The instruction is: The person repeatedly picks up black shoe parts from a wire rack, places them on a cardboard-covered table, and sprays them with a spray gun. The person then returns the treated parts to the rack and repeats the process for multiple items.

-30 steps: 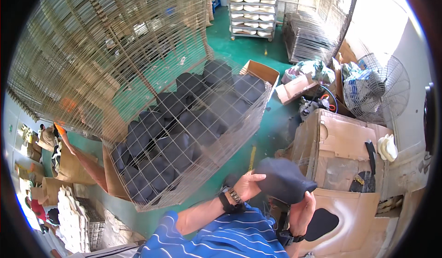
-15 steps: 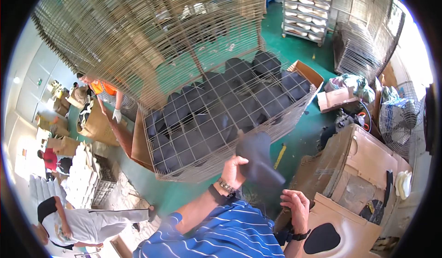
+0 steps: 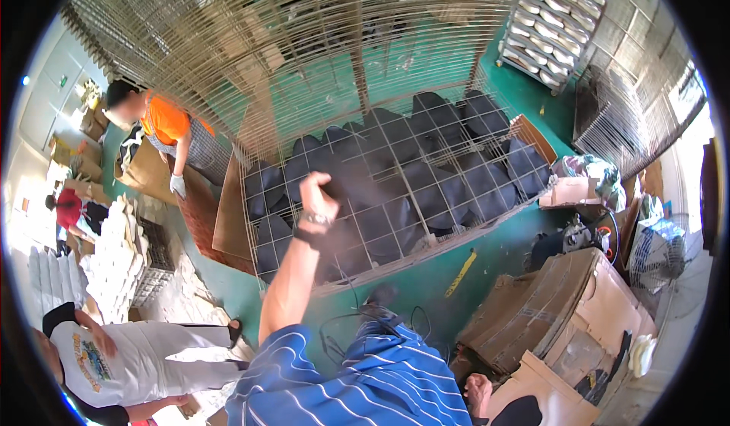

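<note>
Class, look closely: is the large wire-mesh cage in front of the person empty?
No, the large wire-mesh cage is filled with many dark moulded pieces piled behind its grid.

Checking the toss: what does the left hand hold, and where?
The left hand grips a blurred dark moulded piece by its near edge, at the wire cage.

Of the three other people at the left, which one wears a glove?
The person in the orange shirt, standing beside the wire cage, has a white glove on the lowered hand; no glove shows on the other two.

Molded pieces (image 3: 426,183) inside wire cage (image 3: 395,266)
</note>
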